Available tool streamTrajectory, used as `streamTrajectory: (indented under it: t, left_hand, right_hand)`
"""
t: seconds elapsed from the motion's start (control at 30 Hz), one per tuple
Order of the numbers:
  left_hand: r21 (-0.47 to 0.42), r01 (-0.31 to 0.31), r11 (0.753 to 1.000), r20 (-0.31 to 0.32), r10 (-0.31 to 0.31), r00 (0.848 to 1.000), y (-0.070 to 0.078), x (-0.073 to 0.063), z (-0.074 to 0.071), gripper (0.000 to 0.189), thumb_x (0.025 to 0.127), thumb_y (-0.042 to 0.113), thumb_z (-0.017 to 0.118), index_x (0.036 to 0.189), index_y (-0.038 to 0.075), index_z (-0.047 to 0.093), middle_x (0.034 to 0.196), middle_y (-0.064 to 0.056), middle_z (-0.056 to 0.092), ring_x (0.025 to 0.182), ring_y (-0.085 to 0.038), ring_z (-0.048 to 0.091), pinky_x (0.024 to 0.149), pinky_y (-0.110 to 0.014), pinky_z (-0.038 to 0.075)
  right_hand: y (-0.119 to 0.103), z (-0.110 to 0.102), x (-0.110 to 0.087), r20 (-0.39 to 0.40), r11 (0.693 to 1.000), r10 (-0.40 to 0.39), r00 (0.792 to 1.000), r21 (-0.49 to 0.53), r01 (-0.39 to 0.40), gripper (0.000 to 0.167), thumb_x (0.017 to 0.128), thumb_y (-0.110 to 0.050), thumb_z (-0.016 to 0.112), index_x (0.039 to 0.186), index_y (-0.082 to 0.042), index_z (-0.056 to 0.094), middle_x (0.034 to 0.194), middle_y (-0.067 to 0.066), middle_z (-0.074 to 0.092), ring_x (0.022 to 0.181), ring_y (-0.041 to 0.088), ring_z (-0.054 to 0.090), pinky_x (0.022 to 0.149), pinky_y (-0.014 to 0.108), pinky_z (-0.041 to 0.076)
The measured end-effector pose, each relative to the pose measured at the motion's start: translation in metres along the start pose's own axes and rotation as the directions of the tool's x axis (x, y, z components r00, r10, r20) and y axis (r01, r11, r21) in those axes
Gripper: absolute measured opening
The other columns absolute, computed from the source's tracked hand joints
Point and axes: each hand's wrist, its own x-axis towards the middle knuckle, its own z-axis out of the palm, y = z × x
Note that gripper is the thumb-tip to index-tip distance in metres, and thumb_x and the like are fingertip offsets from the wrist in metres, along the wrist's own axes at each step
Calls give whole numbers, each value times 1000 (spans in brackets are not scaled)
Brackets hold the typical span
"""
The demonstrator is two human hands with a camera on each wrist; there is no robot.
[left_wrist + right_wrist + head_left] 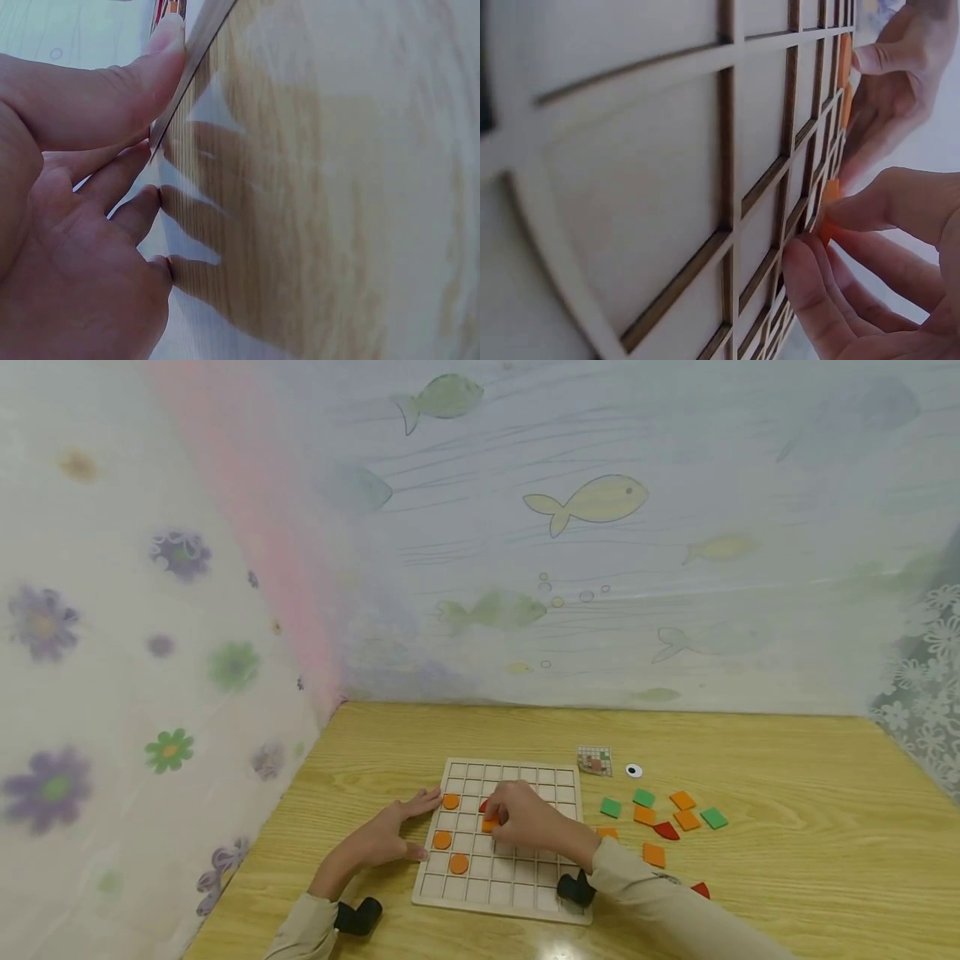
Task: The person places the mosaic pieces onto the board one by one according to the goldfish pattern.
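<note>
A wooden grid board [513, 893] lies flat on the table, with three orange discs [458, 863] in cells along its left side. My right hand [528, 820] reaches over the middle of the board and pinches an orange square tile [829, 211] between thumb and fingers, close against the grid. Just behind that tile a red piece [483, 806] shows, partly covered by the fingers. My left hand [378, 835] rests at the board's left edge, fingers spread. In the left wrist view its thumb [161, 67] lies along the edge and the other fingertips meet the tabletop.
Right of the board lie loose green squares [642, 797], orange squares [654, 855] and red quarter-round pieces [666, 831]. A small printed pattern card [594, 760] and a white eye disc [633, 771] are at the back right. A fish-patterned curtain [480, 668] hangs behind the table [810, 860].
</note>
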Motion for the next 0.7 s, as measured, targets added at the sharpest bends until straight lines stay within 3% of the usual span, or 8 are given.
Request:
streamTrajectory:
  t: [0.37,0.7]
  left_hand:
    - [-22,-3,1000,-2,3,1000,3,0,0,82,80,17,75,148,4,31,154,-15,21,141,-37,14,109,-63,2]
    - [-37,-9,999,-7,9,1000,6,-1,-2,81,79,15,75,147,4,33,154,-16,23,141,-38,14,108,-64,2]
  right_hand:
    - [-3,7,8,-5,994,-46,999,-96,45,12,77,4,66,82,-3,74,76,5,60,69,9,49,62,20,44]
    - [-2,8,8,4,998,-32,999,-62,32,13,79,5,65,82,-4,74,77,4,59,71,10,49,62,19,45]
